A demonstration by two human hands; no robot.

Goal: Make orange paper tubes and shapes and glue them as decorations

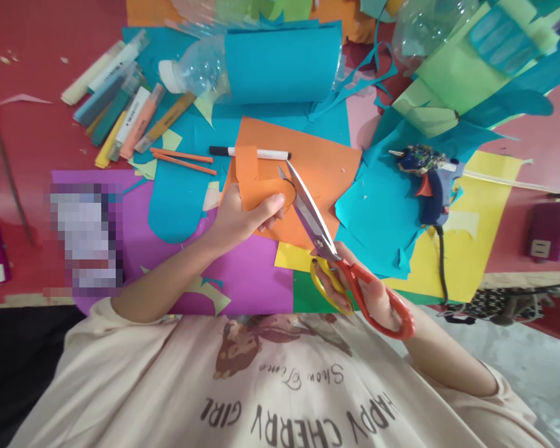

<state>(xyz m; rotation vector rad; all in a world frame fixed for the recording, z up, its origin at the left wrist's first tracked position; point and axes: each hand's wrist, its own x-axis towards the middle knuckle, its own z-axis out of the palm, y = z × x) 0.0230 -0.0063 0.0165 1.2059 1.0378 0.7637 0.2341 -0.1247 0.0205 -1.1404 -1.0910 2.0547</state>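
My left hand (252, 214) pinches a small orange paper piece (264, 190) between thumb and fingers. A dark curved line is drawn near the piece's right end. My right hand (368, 289) grips a pair of scissors (324, 239) with one red and one yellow handle. The scissor blades are parted, their tips pointing up and left by the right end of the orange piece. Beneath them lies a larger orange sheet (326, 168). A white marker with a black cap (273, 154) rests on that sheet, partly covered by the orange piece.
A bottle wrapped in blue paper (284, 65) lies at the back. Several markers (130, 121) are at the left, near two thin orange strips (184, 160). A blue glue gun (436, 193) lies at right on blue and yellow paper. A blurred-out phone-like object (86, 239) is at left.
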